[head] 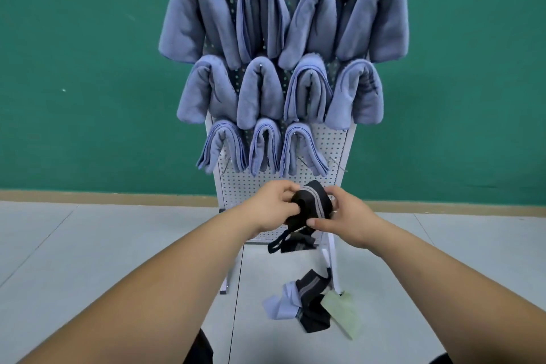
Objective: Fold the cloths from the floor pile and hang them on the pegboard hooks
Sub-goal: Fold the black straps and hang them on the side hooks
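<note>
- Right now both hands close on one dark striped cloth (311,201), held up in front of the lower pegboard (331,142): the left hand (273,204) pinches the bundle's near-left side, and the right hand (347,216) clamps its right edge with the thumb underneath.
- Below the grip a loose tail with a loop (291,241) hangs free, so the fold looks unfinished, in my judgement.
- Above the grip, blue folded cloths (266,145) fill most hooks; a bare hook (338,164) sits just up and right of the hands.
- Far below the grip, the floor pile (310,301) holds a few more pieces.
- Risk: the dangling tail may unroll the bundle if either pinch loosens.
- Risk: lifting toward the bare hook could brush the neighbouring blue cloth off its peg.
- Risk: a thick, uneven bundle may slide off the thin hook.
</note>
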`<action>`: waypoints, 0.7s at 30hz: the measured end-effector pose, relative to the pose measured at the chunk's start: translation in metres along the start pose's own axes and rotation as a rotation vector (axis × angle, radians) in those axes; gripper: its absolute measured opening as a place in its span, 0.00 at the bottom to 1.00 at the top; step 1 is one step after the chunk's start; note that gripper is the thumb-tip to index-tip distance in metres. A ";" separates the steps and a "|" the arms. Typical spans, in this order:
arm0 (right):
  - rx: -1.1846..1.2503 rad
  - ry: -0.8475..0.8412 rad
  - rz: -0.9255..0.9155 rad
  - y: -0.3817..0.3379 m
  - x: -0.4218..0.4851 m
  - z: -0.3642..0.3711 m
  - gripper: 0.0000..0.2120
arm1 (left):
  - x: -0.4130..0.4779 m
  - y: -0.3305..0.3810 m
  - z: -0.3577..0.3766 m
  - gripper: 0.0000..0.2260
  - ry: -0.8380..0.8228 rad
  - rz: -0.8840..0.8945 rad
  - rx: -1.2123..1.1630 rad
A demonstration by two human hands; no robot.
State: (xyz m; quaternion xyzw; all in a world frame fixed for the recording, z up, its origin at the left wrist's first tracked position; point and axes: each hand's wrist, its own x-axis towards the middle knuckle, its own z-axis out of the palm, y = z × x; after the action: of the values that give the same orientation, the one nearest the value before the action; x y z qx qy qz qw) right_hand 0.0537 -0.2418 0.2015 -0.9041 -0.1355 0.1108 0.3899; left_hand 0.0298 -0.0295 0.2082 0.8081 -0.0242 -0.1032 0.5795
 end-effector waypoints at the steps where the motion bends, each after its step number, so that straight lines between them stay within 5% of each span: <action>1: 0.012 0.004 0.013 0.005 0.002 0.001 0.26 | 0.000 0.001 -0.004 0.12 0.013 0.009 0.017; 5: -0.075 -0.038 -0.007 0.021 0.014 0.000 0.11 | -0.001 -0.002 -0.018 0.11 0.051 0.039 0.271; 11: -0.311 -0.151 -0.037 0.036 0.020 -0.018 0.16 | 0.007 -0.024 -0.038 0.07 0.040 0.069 0.773; 15: -0.178 -0.159 -0.042 0.033 0.023 -0.024 0.13 | 0.014 -0.035 -0.035 0.08 0.006 0.009 0.761; 21: 0.094 -0.210 -0.023 0.030 0.030 -0.021 0.14 | 0.022 -0.036 -0.029 0.24 -0.152 -0.088 0.512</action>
State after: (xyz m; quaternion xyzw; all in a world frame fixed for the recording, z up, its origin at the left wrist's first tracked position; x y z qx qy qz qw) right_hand 0.0928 -0.2657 0.1904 -0.8667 -0.1805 0.2067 0.4167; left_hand 0.0538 0.0062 0.1800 0.9186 -0.0580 -0.1791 0.3475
